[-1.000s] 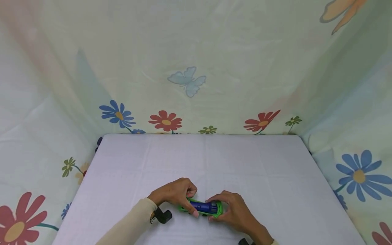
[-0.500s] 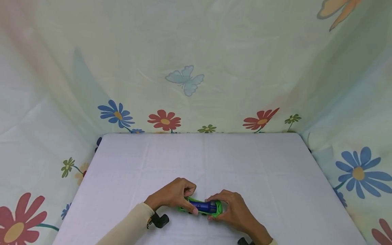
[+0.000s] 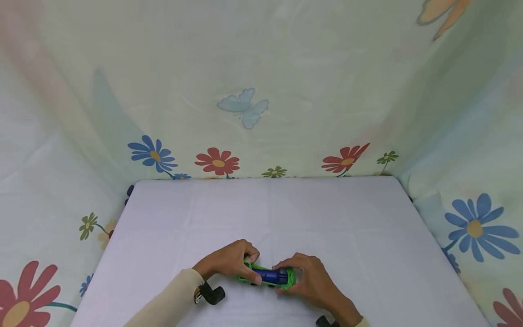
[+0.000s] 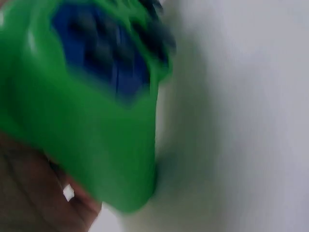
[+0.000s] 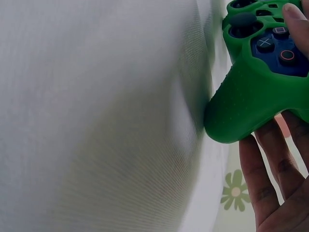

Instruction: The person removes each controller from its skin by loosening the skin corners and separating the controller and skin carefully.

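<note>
A blue game controller [image 3: 269, 275] in a green silicone cover is held between both hands, low in the middle of the head view. My left hand [image 3: 232, 260] grips its left end, the thumb lying over the blue part. On the other end, my right hand [image 3: 313, 280] pinches the cover with thumb and fingers. Close up in the left wrist view, the green cover [image 4: 106, 140] and dark buttons are blurred. The right wrist view shows a green grip [image 5: 246, 96] near the cloth, with my thumb by the cross, circle and square buttons and fingers beneath.
A white cloth covers the table [image 3: 327, 218]. Flower-printed curtains [image 3: 245, 54] stand behind it and along both sides. A black wrist camera [image 3: 213, 293] sits on the left wrist, and another [image 3: 324, 321] on the right wrist.
Both hands keep hold of the game controller. Its left end has tilted up slightly along with my left hand. The whole head view has shifted a little.
</note>
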Motion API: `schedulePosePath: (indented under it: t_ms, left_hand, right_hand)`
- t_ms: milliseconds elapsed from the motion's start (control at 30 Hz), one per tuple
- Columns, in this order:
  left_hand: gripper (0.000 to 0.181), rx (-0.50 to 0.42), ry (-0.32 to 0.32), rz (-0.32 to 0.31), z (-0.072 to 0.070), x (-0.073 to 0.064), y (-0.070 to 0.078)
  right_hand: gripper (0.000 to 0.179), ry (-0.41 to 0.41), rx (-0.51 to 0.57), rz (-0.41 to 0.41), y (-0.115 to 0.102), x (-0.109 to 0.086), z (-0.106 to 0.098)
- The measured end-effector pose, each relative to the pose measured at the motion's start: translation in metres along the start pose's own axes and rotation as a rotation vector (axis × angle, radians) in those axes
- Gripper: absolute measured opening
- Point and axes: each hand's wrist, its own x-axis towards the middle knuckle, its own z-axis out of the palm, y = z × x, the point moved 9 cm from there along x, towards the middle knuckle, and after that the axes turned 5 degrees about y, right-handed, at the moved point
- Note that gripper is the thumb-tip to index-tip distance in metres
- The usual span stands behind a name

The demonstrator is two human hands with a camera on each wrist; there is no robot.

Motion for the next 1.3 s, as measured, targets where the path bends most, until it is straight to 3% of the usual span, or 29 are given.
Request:
schedulePosePath:
  t_ms: [67,133,267,500,667,900,1167,1300]
  left_hand:
    - [0.061,-0.104,0.027,-0.013,0.0,0.0,-0.001]
    - [0.061,-0.145,0.076,-0.001,-0.002,-0.001,0.0]
    - [0.059,-0.117,0.187,0.054,-0.01,-0.008,0.003]
    - [0.038,-0.101,0.164,0.11,-0.024,-0.031,0.001]
    - [0.029,-0.064,0.274,0.138,-0.03,-0.039,0.003]
    - [0.028,0.046,0.469,0.121,-0.034,-0.055,0.009]
    - [0.027,0.062,0.49,0.119,-0.027,-0.059,0.012]
    - [0.022,0.117,0.576,0.152,-0.026,-0.062,0.015]
  right_hand:
    - [0.046,-0.001,-0.004,0.016,0.0,0.001,-0.002]
    - [0.045,-0.002,-0.007,0.026,0.0,0.001,-0.003]
    - [0.046,0.001,0.01,0.025,0.0,0.002,-0.003]
    - [0.043,-0.04,0.025,0.075,0.007,0.005,-0.003]
    - [0.042,-0.034,0.092,0.084,0.011,0.008,-0.006]
    - [0.042,-0.031,0.126,0.118,0.013,0.012,-0.004]
    - [0.043,-0.033,0.097,0.14,0.014,0.013,-0.002]
    - [0.043,-0.038,0.112,0.169,0.018,0.014,0.0]
